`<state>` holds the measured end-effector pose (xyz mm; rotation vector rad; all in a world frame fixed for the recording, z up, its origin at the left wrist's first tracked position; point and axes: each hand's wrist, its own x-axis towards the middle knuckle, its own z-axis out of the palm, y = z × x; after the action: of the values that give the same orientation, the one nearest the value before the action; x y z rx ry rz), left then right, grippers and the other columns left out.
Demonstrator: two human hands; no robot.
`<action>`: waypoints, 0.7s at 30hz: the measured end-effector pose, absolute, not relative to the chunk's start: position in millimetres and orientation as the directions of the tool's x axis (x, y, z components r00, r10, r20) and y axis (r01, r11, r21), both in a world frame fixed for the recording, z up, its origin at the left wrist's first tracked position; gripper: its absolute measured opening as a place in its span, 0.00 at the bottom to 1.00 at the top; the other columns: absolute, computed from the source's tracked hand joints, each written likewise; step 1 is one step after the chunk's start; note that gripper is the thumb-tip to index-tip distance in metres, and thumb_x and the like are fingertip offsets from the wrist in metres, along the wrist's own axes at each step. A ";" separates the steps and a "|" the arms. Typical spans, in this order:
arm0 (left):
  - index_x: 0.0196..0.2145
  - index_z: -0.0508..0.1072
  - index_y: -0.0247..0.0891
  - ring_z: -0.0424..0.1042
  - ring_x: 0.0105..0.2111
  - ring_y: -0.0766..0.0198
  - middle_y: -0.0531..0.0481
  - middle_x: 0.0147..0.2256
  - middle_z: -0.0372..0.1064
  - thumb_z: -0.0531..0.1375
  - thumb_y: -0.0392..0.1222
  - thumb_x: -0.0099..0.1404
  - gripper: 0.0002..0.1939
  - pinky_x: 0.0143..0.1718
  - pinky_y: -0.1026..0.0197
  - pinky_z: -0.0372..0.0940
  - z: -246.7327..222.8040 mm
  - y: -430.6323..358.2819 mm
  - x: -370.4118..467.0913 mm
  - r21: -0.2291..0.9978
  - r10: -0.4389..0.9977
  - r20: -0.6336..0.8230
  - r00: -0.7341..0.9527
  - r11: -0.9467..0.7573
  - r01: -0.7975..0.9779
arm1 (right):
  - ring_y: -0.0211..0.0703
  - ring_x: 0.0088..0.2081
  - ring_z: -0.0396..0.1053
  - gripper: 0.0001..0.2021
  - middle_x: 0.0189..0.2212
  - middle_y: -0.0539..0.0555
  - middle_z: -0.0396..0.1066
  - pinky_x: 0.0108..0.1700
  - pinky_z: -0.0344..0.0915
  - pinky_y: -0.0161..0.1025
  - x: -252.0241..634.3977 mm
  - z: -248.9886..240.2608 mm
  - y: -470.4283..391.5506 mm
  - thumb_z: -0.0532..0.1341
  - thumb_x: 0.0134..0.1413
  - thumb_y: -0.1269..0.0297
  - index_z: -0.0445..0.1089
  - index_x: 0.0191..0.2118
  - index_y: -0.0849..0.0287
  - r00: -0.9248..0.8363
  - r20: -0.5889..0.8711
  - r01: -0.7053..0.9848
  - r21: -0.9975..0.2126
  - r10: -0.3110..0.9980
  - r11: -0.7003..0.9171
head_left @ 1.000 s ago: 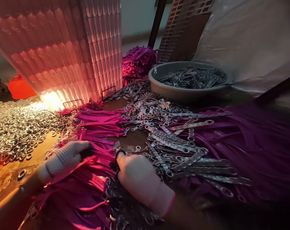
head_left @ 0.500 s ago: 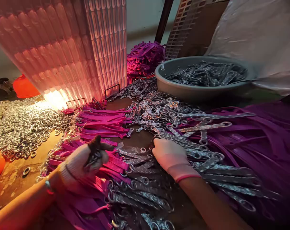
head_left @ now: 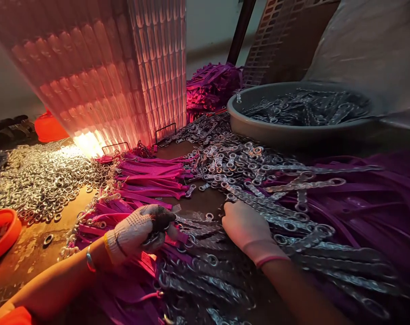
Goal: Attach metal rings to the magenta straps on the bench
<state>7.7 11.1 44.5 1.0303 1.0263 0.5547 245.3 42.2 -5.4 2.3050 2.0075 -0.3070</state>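
My left hand (head_left: 145,228), in a white knitted glove with dark fingertips, is closed above a row of magenta straps (head_left: 150,171). Small dark metallic bits show between its curled fingers, too unclear to name. In a thin pale glove with a pink cuff, my right hand (head_left: 247,228) is also closed. Its fingertips touch the edge of the heap of ring-ended metal links (head_left: 232,158); what they pinch is hidden. Twisted metal strips with ring ends (head_left: 205,275) lie between and below the hands, beside the strap ends.
A grey basin (head_left: 279,132) of metal pieces stands at back right. Loose metal rings (head_left: 45,185) are heaped at left near an orange dish (head_left: 13,234). A ribbed translucent panel (head_left: 99,81) rises behind, lit from below. Purple straps (head_left: 367,203) spread at right.
My left hand has moved right and turned palm-down, towards the strap ends. My right hand stays at the edge of the metal heap. The whole view has shifted slightly.
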 end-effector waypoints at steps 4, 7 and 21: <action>0.24 0.71 0.31 0.50 0.10 0.75 0.56 0.12 0.55 0.60 0.53 0.62 0.20 0.11 0.70 0.42 48.5 7.7 6.2 0.901 0.786 -0.422 0.451 0.418 0.115 | 0.52 0.37 0.73 0.16 0.35 0.65 0.74 0.35 0.63 0.40 239.3 2.3 35.5 0.49 0.54 0.78 0.72 0.41 0.67 0.138 -0.016 0.965 -0.222 0.990 -0.138; 0.32 0.73 0.32 0.49 0.10 0.76 0.56 0.15 0.59 0.61 0.48 0.61 0.14 0.11 0.70 0.43 45.1 7.6 5.1 0.873 0.762 -0.435 0.479 0.487 0.018 | 0.50 0.43 0.70 0.18 0.39 0.60 0.74 0.44 0.65 0.40 223.4 12.6 19.7 0.52 0.52 0.76 0.71 0.46 0.62 -0.076 0.185 0.876 -0.457 0.980 0.154; 0.29 0.65 0.36 0.48 0.10 0.75 0.58 0.16 0.57 0.57 0.43 0.62 0.08 0.10 0.72 0.44 38.4 11.0 10.2 0.731 0.611 -0.523 0.594 0.680 -0.056 | 0.49 0.36 0.68 0.13 0.40 0.64 0.71 0.35 0.59 0.41 176.9 30.6 -11.2 0.54 0.52 0.77 0.74 0.38 0.62 -0.435 0.172 0.884 -0.107 0.884 0.456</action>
<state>10.2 11.0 38.4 0.7336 0.8563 0.4306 176.9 -11.2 30.6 1.7542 2.8490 -0.0021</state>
